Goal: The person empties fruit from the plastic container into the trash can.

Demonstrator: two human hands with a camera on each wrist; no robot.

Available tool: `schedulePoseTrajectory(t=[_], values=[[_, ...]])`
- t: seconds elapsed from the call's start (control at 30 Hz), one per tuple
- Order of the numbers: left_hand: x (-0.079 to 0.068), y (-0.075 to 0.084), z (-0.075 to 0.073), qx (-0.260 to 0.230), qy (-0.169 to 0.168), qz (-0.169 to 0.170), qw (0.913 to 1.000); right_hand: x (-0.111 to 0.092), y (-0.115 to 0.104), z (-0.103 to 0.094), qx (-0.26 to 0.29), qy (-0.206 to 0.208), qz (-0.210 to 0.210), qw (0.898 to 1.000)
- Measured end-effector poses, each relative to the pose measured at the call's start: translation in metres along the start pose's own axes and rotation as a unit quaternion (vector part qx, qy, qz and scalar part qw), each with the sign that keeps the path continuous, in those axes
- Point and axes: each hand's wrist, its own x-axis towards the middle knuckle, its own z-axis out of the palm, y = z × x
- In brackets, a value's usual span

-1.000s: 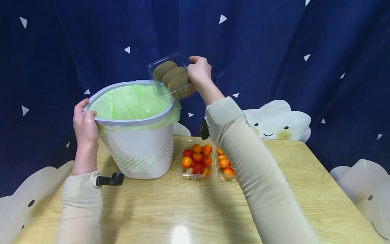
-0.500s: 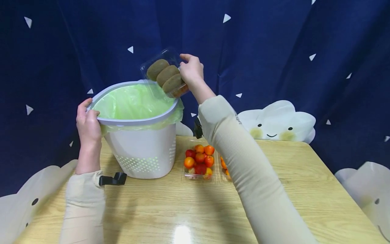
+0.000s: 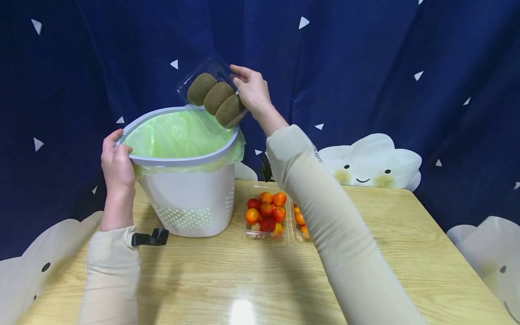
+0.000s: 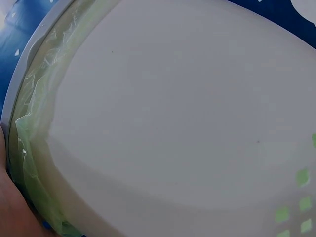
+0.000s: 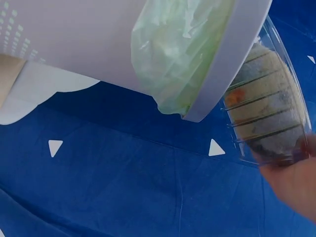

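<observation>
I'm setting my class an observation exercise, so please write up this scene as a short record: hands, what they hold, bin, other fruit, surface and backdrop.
Left hand: grips the rim of the bin
Right hand: holds a tilted clear container
Container's contents: three brown oval fruits visible
Bin: white, perforated lower down, green liner folded over its rim
Other fruit: red and orange fruit in a clear tray; more orange fruit beside it, partly hidden
Surface: wood-grain table
Backdrop: dark blue curtain, white triangles
</observation>
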Motion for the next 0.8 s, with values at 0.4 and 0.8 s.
schedulePoseTrajectory(t=[0.4,0.8], values=[[-0.002,-0.001,0.002,-0.009,0.003,0.008,0.9999,0.0,-0.002,0.004,-0.017,-0.058,-0.081,0.995],[-0.004,0.0,0.001,-0.021,0.005,0.008,0.9997,-0.007,0.006,0.014,-0.158,-0.06,-0.207,0.964]])
